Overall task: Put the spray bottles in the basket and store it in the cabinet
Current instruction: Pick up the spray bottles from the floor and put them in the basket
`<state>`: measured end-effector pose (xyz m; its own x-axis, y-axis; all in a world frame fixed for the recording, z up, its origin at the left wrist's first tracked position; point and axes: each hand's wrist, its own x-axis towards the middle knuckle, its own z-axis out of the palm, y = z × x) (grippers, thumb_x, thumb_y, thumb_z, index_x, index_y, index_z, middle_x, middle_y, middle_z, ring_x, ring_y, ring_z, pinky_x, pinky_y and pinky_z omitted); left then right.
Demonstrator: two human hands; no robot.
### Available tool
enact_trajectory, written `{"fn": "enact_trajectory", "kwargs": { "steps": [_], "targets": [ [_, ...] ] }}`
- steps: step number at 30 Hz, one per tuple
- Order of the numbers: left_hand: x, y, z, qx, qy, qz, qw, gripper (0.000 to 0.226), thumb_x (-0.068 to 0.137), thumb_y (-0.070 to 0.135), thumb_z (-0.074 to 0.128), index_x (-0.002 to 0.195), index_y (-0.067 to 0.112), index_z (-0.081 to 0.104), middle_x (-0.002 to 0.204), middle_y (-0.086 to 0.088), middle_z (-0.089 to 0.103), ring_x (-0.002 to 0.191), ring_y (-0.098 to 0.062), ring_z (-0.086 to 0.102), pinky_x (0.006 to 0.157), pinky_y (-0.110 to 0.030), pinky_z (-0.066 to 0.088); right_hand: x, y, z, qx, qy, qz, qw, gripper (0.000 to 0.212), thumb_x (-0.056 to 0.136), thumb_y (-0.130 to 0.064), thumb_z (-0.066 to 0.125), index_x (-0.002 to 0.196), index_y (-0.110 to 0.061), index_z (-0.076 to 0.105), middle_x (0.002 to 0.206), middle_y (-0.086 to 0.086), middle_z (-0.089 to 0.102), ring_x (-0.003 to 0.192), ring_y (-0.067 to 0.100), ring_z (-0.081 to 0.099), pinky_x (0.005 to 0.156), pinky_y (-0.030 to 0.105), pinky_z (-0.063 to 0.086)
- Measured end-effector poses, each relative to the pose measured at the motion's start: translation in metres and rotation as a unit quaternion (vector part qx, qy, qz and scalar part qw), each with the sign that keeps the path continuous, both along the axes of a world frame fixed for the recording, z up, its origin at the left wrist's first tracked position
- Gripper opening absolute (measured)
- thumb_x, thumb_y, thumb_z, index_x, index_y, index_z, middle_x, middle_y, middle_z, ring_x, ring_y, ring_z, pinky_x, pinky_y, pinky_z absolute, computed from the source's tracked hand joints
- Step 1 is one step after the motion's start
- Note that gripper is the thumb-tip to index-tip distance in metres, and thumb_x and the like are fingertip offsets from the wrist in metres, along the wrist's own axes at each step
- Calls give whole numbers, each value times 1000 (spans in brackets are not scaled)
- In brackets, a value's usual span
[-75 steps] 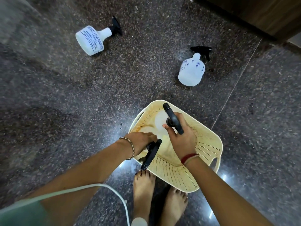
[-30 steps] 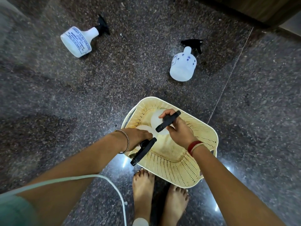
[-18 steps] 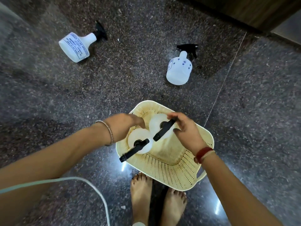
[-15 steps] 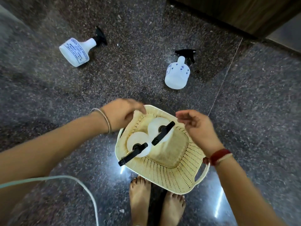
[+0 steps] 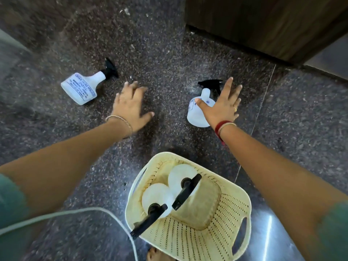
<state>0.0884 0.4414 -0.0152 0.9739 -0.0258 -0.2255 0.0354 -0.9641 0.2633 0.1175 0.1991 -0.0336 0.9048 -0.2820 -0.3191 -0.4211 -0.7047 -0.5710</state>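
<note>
A cream perforated basket (image 5: 222,236) sits on the floor near my feet. Two white spray bottles with black triggers stand upright in its left half, one (image 5: 156,198) in front of the other (image 5: 178,178). Two more white bottles lie on the dark floor farther out: a labelled one (image 5: 82,89) at the left and a rounder one (image 5: 197,112) at the right. My left hand (image 5: 131,106) hovers open to the right of the labelled bottle, apart from it. My right hand (image 5: 220,106) is spread open over the rounder bottle, partly hiding it.
A dark wooden cabinet (image 5: 263,21) stands at the back right. A pale cable (image 5: 75,213) curves across the floor at the lower left. The floor is dark speckled stone with a thin joint line (image 5: 261,104) to the right of my right hand.
Both hands have let go of the two bottles in the basket and reached forward. The left is now near the labelled bottle, the right over the rounder one. The view tilted up, showing more of the cabinet.
</note>
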Motion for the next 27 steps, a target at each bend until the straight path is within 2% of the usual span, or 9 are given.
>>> {"fn": "enact_trajectory", "kwargs": {
  "steps": [3, 7, 9, 10, 12, 13, 17, 22, 27],
  "targets": [
    [27, -43, -15, -43, -1, 22, 999, 92, 76, 55, 65, 148, 22, 17, 159, -11, 9, 147, -33, 0, 116, -56, 7, 15, 10, -16, -54, -10, 14, 998, 116, 68, -69, 63, 146, -31, -13, 156, 9, -21, 143, 43, -4, 104, 72, 12],
    [55, -67, -32, -32, -11, -14, 999, 99, 71, 63, 63, 148, 28, 11, 160, -6, 2, 147, -31, -6, 115, -60, 3, 21, 26, -41, -101, 27, 68, 992, 118, 64, -76, 58, 144, -33, -17, 156, 11, -22, 142, 46, -4, 102, 74, 8],
    [63, -49, -40, 15, -16, -34, 999, 103, 70, 65, 63, 149, 30, 8, 160, -7, -3, 147, -32, -9, 114, -60, 0, 23, 29, -50, -128, 56, 92, 986, 113, 67, -73, 59, 146, -32, -10, 158, 13, -13, 141, 47, 4, 102, 72, 15],
    [67, -34, -43, 47, -16, -39, 998, 105, 69, 67, 62, 149, 29, 6, 160, -7, -5, 147, -32, -10, 114, -61, -1, 25, 29, -53, -138, 63, 103, 983, 106, 71, -68, 60, 148, -30, -3, 158, 14, -5, 139, 49, 13, 101, 69, 24],
    [71, 0, -47, 106, -7, -36, 994, 108, 69, 70, 59, 150, 27, 1, 160, -7, -9, 147, -31, -12, 114, -61, -1, 26, 30, -55, -157, 59, 129, 977, 88, 77, -57, 59, 147, -26, 16, 155, 18, 12, 128, 50, 30, 93, 60, 42],
    [73, 20, -47, 131, -1, -26, 991, 109, 70, 71, 58, 151, 26, 0, 160, -7, -11, 146, -32, -13, 113, -61, -1, 27, 32, -55, -170, 53, 144, 973, 80, 78, -53, 59, 144, -23, 24, 151, 19, 20, 122, 49, 36, 88, 56, 45],
    [72, 80, -46, 197, 5, 36, 980, 111, 70, 71, 57, 151, 23, -1, 160, -9, -10, 146, -33, -13, 112, -65, -1, 26, 32, -55, -181, 32, 153, 971, 60, 78, -47, 60, 129, -20, 42, 132, 18, 38, 109, 47, 43, 84, 51, 45],
    [70, 134, -49, 262, 28, 115, 958, 113, 72, 70, 59, 151, 21, -6, 160, -9, -13, 145, -36, -16, 109, -68, -2, 23, 20, -69, -200, -6, 163, 966, 58, 76, -48, 59, 123, -17, 48, 123, 21, 46, 100, 49, 50, 81, 50, 44],
    [71, 163, -66, 225, 92, 189, 952, 118, 71, 61, 67, 150, 22, -13, 159, -9, -14, 145, -38, -16, 108, -71, 0, 17, 14, -72, -219, -22, 206, 953, 62, 75, -47, 62, 127, -17, 48, 125, 19, 45, 103, 49, 49, 81, 52, 45]
  ]
}}
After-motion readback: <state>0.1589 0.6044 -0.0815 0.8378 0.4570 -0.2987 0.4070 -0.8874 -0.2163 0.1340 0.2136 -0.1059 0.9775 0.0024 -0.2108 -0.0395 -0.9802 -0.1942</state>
